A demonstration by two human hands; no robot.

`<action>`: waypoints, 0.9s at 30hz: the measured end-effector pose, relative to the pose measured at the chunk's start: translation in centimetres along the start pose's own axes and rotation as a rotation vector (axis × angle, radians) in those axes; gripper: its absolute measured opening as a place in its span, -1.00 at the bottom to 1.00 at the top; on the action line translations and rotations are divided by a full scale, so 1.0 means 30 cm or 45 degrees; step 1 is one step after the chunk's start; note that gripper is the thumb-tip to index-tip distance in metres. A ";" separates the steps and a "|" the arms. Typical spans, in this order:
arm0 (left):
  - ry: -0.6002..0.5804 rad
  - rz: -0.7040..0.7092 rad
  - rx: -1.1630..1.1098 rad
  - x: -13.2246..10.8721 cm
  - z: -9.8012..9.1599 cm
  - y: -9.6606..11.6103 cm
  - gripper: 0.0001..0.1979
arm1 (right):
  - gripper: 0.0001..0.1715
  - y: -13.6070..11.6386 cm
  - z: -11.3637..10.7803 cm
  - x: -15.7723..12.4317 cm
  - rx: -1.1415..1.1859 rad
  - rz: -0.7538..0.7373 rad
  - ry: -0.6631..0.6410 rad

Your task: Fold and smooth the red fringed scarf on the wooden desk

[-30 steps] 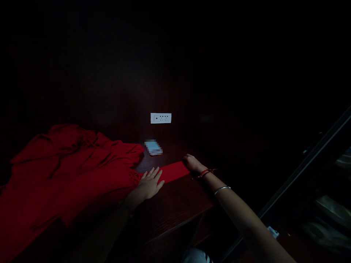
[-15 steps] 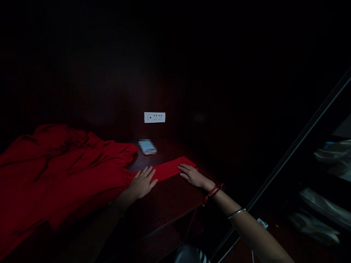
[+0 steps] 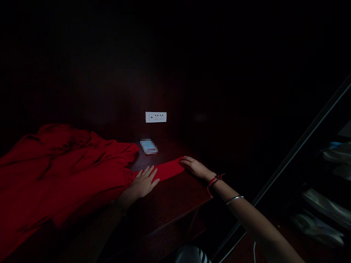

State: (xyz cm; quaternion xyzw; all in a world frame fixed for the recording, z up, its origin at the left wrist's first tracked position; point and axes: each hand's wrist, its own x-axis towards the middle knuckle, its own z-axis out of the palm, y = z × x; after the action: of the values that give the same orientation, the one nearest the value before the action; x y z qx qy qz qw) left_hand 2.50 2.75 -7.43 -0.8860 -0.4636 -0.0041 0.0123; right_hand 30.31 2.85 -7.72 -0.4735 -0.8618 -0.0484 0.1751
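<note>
A large red garment (image 3: 63,175) lies spread over the left of a dark wooden table (image 3: 170,208). A narrow red cuff or strip (image 3: 170,169) of it reaches right across the tabletop. My left hand (image 3: 145,181) lies flat on the cloth where the strip begins, fingers stretched out. At the strip's far right end rests my right hand (image 3: 194,167), fingers laid over the edge of the cloth. That wrist carries a red cord and a silver bangle.
A small pale object (image 3: 148,146) lies on the table behind the strip. A white socket plate (image 3: 155,117) sits on the dark back wall. At the right, a dark frame edge (image 3: 290,160) runs diagonally, with pale bagged items (image 3: 323,212) beyond it. The room is very dark.
My right hand slid back up to the strip's right end, as a second ago, after lying flat lower on it. The left hand has stayed put.
</note>
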 end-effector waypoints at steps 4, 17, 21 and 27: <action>-0.004 0.004 0.022 -0.002 0.001 -0.003 -0.44 | -0.73 0.026 -0.023 0.057 -0.020 -0.218 -0.165; -0.030 0.001 -0.002 -0.001 -0.009 0.001 -0.46 | -0.69 0.046 -0.079 -0.018 -0.223 -0.024 -0.162; -0.035 -0.001 -0.013 0.001 -0.007 0.000 -0.45 | -0.64 0.023 -0.056 -0.050 -0.192 -0.061 -0.196; 0.002 -0.002 -0.056 0.003 -0.001 -0.004 -0.46 | -0.68 0.050 -0.084 -0.025 -0.248 0.275 -0.070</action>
State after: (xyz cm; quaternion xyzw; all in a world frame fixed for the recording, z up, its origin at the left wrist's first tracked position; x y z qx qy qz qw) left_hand 2.45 2.88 -7.39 -0.8857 -0.4640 -0.0149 -0.0069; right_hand 32.59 2.44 -5.75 -0.5793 -0.8017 -0.0995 0.1088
